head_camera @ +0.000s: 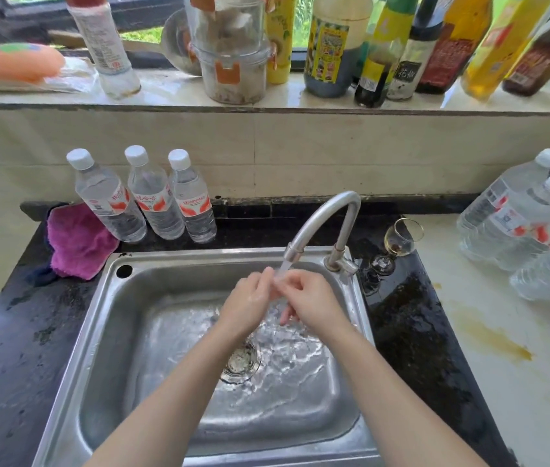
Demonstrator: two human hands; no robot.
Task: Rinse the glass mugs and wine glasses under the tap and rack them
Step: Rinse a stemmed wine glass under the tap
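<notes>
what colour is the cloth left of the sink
Magenta-pink cloth, clearest in the head view.

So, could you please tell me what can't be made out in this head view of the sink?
- Whether the left hand and right hand hold anything: fingers and the tap's stream hide it.
- A drying rack: none within the frame.
- What stains the wine glass bowl: too small.
- Tops of the windowsill bottles: cut off by the upper edge.
</notes>
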